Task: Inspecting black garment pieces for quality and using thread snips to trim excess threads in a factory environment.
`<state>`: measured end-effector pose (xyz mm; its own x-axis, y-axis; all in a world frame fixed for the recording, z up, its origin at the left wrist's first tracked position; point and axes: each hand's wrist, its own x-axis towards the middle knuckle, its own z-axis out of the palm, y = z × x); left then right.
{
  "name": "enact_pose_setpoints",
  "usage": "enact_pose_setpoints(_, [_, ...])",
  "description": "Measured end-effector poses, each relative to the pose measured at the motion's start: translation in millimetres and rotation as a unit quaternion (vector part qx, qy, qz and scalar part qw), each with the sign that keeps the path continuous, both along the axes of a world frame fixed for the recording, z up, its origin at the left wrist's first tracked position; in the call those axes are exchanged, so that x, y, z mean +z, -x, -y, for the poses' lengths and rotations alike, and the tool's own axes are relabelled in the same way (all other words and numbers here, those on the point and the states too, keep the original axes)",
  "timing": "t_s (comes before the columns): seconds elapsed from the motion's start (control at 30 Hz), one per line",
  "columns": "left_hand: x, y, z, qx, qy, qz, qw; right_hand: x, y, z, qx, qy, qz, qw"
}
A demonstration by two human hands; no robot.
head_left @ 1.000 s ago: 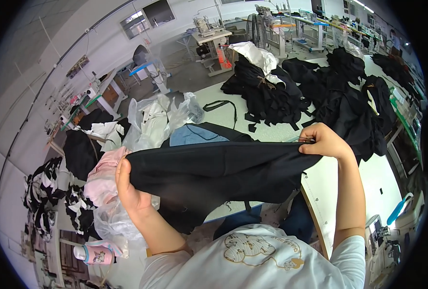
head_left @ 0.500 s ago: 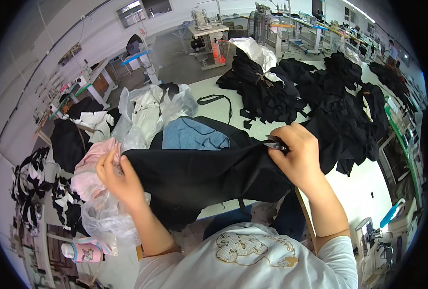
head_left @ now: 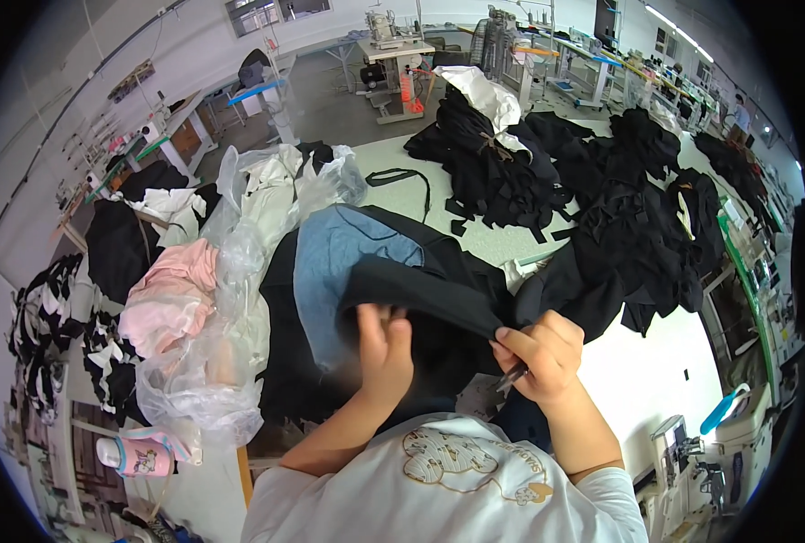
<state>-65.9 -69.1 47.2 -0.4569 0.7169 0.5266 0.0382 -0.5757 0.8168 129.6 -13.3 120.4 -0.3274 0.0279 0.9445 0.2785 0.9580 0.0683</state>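
Observation:
A black fabric piece (head_left: pixel 420 294) is bunched in front of my chest, folded over a blue cloth (head_left: pixel 334 262). My left hand (head_left: pixel 382 348) pushes into the underside of the black fabric with its fingers pointing up, blurred by motion. My right hand (head_left: pixel 540 351) pinches the fabric's right edge and also holds a small dark metal tool (head_left: pixel 512 376) between its fingers. Both hands sit close together over the near edge of the pale green table (head_left: pixel 502 240).
Heaps of black garments (head_left: pixel 601 190) cover the table's far and right side. Clear plastic bags (head_left: pixel 239 271) with pink and white cloth lie at the left, a pink bottle (head_left: pixel 135 455) below them. Sewing machine tables (head_left: pixel 393 54) stand behind.
The black fabric, held stretched wide between my hands a second ago, is now gathered; both hands have come together and lowered toward my chest.

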Motion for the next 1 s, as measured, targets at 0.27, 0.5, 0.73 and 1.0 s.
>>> enact_pose_setpoints(0.27, [94.2,140.4,-4.9,0.189,-0.104,-0.234,0.948,-58.0,-41.3,13.9,0.01,0.267,0.121,0.956])
enact_pose_setpoints(0.5, [68.1,180.9,24.8,0.248,-0.028,-0.429,0.868,-75.6,-76.5,10.5,0.044,0.444,-0.058,0.893])
enact_pose_setpoints(0.73, [29.1,283.8,158.3,0.301,0.017,-0.589,0.75,-60.9,-123.1,18.9,0.039,0.355,-0.161,0.92])
enact_pose_setpoints(1.0, [17.0,232.6,-81.5,0.344,0.082,-0.711,0.608,-86.4,-94.6,-22.3,-0.115,0.448,-0.162,0.871])
